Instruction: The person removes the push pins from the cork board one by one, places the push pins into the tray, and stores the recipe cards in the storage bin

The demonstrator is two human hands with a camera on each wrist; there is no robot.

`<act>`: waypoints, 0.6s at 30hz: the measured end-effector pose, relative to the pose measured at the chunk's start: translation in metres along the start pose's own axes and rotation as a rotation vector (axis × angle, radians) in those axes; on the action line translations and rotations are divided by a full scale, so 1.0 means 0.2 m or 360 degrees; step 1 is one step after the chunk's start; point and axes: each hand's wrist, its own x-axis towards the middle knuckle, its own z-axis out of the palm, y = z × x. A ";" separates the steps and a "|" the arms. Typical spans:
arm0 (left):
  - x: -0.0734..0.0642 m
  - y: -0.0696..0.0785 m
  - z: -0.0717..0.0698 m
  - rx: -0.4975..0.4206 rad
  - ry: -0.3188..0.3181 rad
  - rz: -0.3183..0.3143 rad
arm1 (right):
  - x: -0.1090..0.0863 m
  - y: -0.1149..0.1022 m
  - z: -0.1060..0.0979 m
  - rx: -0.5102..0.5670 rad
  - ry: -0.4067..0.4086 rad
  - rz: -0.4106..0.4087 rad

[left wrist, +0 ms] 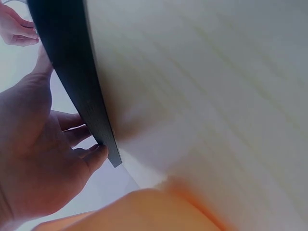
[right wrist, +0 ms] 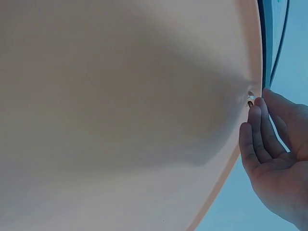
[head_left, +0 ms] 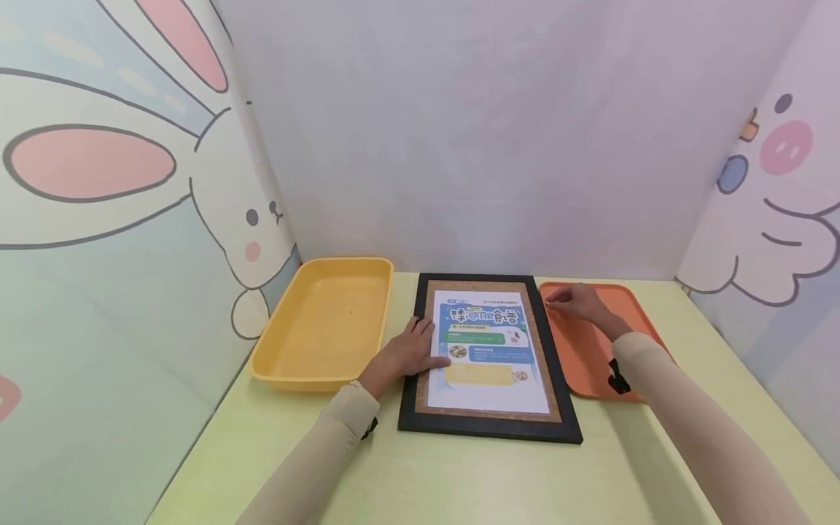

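Note:
A cork-brown board (head_left: 429, 399) in a black frame lies flat in front of me, with a printed poster (head_left: 485, 397) in blue, green and yellow on it. My left hand (head_left: 413, 348) rests across the board's left border, its thumb on the poster's left edge. In the left wrist view, its fingers (left wrist: 98, 156) lie against the black frame (left wrist: 79, 72). My right hand (head_left: 582, 305) is at the upper left of an orange tray (head_left: 577, 357), fingers reaching down. A tiny shiny item (right wrist: 250, 99), its kind unclear, sits at those fingertips by the tray's edge.
A deeper yellow tray (head_left: 328, 321) stands left of the board. Behind everything rises a pale wall (head_left: 459, 146), with cartoon-printed panels (head_left: 98, 306) on both sides. All of it stands on a light wooden table (head_left: 459, 481).

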 end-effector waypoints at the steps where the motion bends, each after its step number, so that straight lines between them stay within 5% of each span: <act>1: 0.00 0.00 0.00 0.0004 0.0001 0.0005 | 0.00 0.00 0.00 -0.0004 0.0000 0.0004; 18: 0.00 0.00 -0.01 0.0000 -0.0001 0.0020 | -0.08 -0.08 0.03 -0.0072 0.0006 -0.0128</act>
